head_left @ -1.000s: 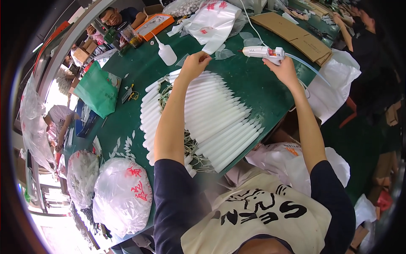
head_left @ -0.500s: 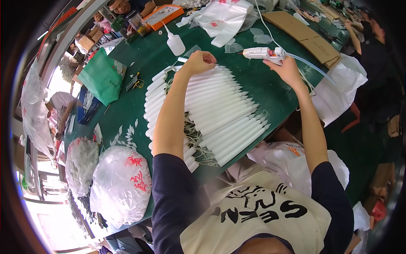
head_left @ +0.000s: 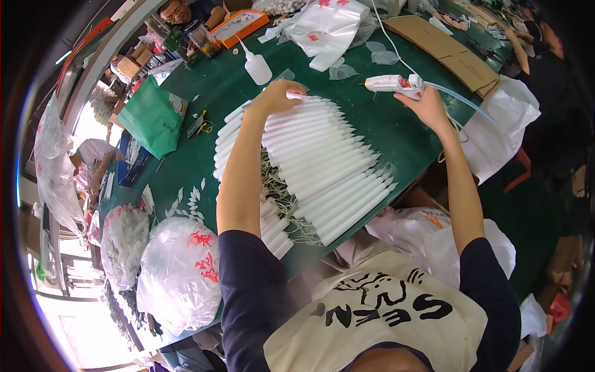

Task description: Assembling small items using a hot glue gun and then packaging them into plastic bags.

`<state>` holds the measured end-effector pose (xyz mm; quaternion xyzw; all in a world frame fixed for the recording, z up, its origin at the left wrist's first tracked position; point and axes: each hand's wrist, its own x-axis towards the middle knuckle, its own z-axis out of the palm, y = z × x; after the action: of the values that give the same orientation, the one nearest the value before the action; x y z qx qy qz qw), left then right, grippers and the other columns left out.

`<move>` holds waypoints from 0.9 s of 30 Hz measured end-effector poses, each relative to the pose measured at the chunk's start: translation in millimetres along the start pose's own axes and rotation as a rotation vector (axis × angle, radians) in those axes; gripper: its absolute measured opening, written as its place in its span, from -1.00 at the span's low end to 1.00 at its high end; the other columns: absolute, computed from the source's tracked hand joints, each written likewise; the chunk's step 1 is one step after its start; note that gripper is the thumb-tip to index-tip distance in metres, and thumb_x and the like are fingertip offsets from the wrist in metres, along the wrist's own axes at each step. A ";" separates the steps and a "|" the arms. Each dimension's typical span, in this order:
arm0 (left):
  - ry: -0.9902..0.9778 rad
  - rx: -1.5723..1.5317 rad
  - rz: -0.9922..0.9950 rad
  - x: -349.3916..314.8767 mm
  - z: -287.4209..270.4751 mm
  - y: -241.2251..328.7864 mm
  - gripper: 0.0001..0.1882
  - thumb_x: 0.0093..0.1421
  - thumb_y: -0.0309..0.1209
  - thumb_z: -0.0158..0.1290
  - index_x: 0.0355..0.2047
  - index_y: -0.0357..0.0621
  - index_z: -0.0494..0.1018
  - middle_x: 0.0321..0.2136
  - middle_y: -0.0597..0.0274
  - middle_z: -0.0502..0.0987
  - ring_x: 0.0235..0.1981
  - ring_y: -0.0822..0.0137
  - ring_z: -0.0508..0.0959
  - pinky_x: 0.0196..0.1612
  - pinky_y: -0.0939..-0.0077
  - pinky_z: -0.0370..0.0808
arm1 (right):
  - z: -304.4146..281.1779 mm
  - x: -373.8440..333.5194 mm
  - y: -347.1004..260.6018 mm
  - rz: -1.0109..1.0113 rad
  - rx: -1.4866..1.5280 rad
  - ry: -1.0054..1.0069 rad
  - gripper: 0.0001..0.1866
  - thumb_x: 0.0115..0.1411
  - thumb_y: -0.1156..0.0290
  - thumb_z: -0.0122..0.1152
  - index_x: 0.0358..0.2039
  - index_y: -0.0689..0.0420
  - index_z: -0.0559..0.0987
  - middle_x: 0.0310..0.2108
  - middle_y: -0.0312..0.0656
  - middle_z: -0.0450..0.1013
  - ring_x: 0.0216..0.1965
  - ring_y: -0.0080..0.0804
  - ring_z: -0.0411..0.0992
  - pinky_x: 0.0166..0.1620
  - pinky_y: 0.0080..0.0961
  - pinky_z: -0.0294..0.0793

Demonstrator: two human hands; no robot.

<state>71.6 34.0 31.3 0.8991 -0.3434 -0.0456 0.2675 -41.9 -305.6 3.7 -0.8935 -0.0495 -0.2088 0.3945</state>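
Rows of white taper-shaped candle sticks (head_left: 328,149) lie side by side on the green table, points to the right. Pale thin cords (head_left: 282,195) tangle at their left ends, and more white sticks (head_left: 276,232) lie left of the cords, partly hidden by my left forearm. At the far end of the row, my left hand (head_left: 277,99) is curled round a white candle stick, mostly hidden by the fingers. My right hand (head_left: 427,111) grips a white glue gun (head_left: 393,84) above the table's right side, its nozzle pointing left. A clear-blue glue stick (head_left: 458,96) sticks out behind.
Beyond the row stand a white squeeze bottle (head_left: 257,67) and white plastic bags (head_left: 328,28). Flat cardboard (head_left: 440,53) lies at the far right. On the left are a green bag (head_left: 152,118), small white tips (head_left: 192,201) and a stuffed clear bag (head_left: 180,273). A person (head_left: 186,15) is across the table.
My left hand has moved slightly left and down onto the far end of the row. The glue gun in my right hand has shifted a little right and down.
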 end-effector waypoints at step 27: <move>0.021 0.203 -0.057 34.0 32.8 9.1 -0.83 0.09 -0.38 0.02 -0.38 -0.21 0.50 -0.39 0.10 0.53 -0.33 0.19 0.51 -0.22 0.41 0.41 | 14.3 1.0 -48.9 -0.125 -0.118 0.048 -0.56 -0.05 0.12 0.29 -0.46 0.32 0.50 -0.61 -0.01 0.43 -0.59 -0.12 0.40 -0.48 -0.41 0.35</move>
<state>83.3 -8.2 11.4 0.9314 -0.3178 -0.0085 0.1774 -48.6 -261.9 29.0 -0.9051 -0.0833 -0.2569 0.3283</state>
